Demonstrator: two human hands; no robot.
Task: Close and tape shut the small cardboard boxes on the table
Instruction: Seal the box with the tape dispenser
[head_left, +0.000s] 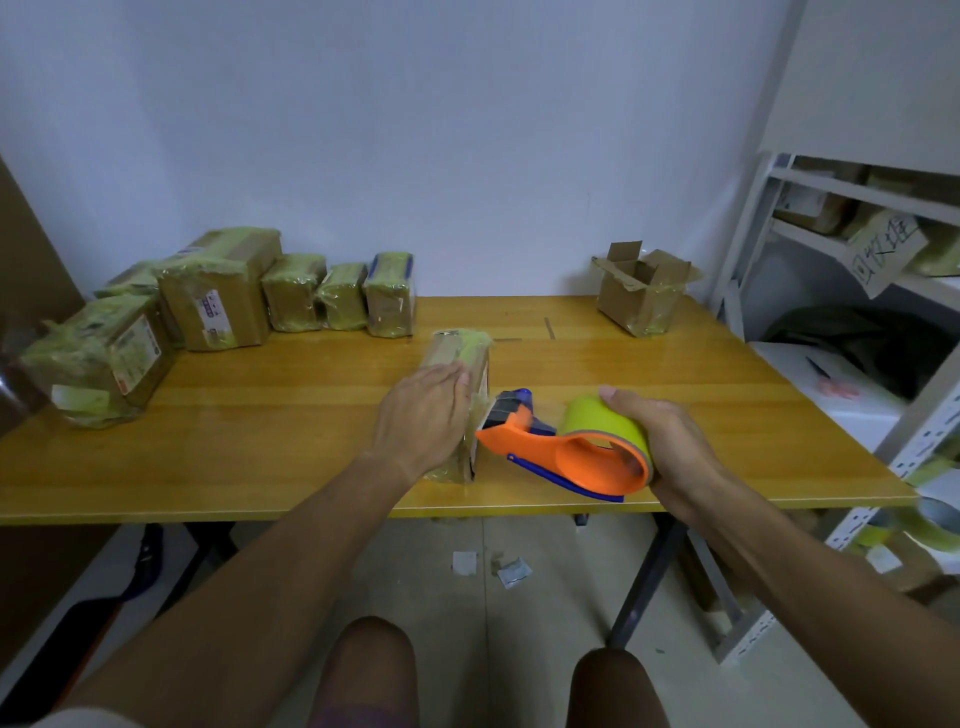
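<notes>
The left hand (426, 415) lies with straight fingers flat on the small cardboard box (460, 358) at the near middle of the table (260, 415). The right hand (662, 434) curls around the yellow-green tape roll (602, 423) of the orange tape dispenser (545, 452), whose blade end touches the box's side. An open box (641, 291) stands well apart at the far right, and taped boxes (218, 296) line the far left.

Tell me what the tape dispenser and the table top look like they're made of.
Tape dispenser: apparently moulded plastic, smooth orange body with blue parts. Table: wood or wood-look laminate, glossy, with grain lines and a soft sheen; which one, I can't tell.
</notes>
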